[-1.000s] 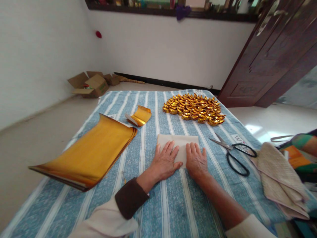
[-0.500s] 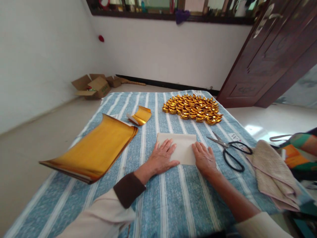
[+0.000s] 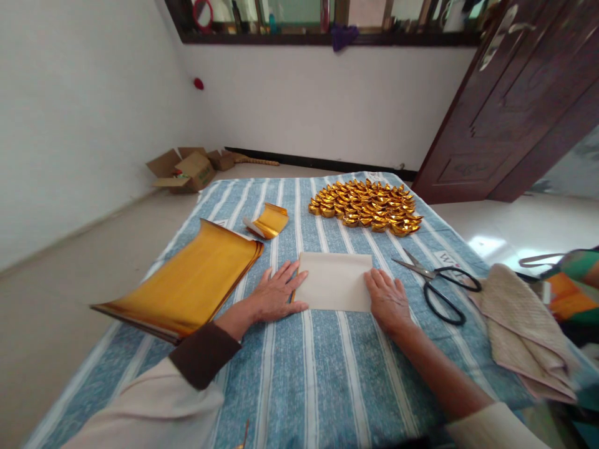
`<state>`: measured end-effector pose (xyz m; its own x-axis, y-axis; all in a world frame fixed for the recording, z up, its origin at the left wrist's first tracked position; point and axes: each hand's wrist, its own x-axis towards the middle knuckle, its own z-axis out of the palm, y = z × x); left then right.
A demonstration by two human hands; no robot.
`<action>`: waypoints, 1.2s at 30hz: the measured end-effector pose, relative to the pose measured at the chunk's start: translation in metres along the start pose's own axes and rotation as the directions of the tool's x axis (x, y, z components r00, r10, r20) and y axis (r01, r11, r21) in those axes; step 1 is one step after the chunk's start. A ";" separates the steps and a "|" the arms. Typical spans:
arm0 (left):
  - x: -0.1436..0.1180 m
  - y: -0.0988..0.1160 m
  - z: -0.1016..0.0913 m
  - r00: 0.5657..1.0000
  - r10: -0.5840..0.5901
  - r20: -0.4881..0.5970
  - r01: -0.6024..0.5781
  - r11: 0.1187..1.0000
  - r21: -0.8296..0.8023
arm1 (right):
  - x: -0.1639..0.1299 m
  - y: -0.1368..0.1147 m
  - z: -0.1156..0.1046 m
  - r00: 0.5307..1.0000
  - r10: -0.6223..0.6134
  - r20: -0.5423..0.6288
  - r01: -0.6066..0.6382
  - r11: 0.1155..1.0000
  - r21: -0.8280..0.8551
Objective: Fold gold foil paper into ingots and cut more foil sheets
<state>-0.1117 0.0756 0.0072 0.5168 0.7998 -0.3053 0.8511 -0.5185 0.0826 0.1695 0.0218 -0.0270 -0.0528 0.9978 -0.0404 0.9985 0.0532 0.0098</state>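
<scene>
A sheet of paper [image 3: 333, 282], pale side up, lies flat in front of me, with a thin gold edge showing at its left. At that left edge my left hand [image 3: 276, 293] rests with fingers spread, its fingertips touching the paper. My right hand [image 3: 388, 298] lies on the right edge, fingers stretched out and pressing down. Just right of it are open scissors [image 3: 427, 273] with black handles. Left of my left hand sits a stack of gold foil paper [image 3: 187, 277], its corners curling up. A smaller curled gold piece [image 3: 270, 221] lies behind.
Many folded gold paper ingots [image 3: 365, 206] crowd the far right of the table. A blue striped cloth [image 3: 281, 386] covers the tabletop. A beige towel [image 3: 524, 324] lies at the right edge. An open cardboard box [image 3: 187, 171] stands on the floor, and a brown door [image 3: 505, 106] is at right.
My left hand has slid left from the middle of the paper to its left edge. My right hand stays at the right edge. The view has shifted slightly.
</scene>
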 end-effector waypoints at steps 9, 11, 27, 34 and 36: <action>0.004 -0.007 -0.031 0.985 0.018 0.174 -0.012 0.999 -0.030 | -0.001 0.006 -0.001 0.997 -0.073 -0.036 0.073 0.997 -0.005; 0.006 -0.006 -0.035 0.984 0.020 0.179 -0.016 1.000 -0.024 | -0.001 0.010 0.000 0.993 -0.104 -0.063 0.104 0.995 0.001; 0.019 0.072 -0.029 0.932 0.312 -0.185 -0.300 0.950 0.091 | -0.020 0.090 -0.027 0.885 0.445 -0.135 -0.461 0.880 -0.119; 0.043 0.081 0.008 0.947 0.247 -0.207 -0.222 0.966 0.133 | -0.016 0.098 -0.017 0.869 0.494 -0.022 -0.494 0.867 -0.060; 0.044 0.079 0.012 0.957 0.218 -0.190 -0.199 0.974 0.112 | -0.015 0.097 -0.017 0.871 0.490 -0.029 -0.491 0.869 -0.053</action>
<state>-0.0228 0.0663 -0.0108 0.6976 0.7103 -0.0943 0.7153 -0.6979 0.0344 0.2674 0.0128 -0.0083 0.4433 0.8964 -0.0013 0.8935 -0.4417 0.0812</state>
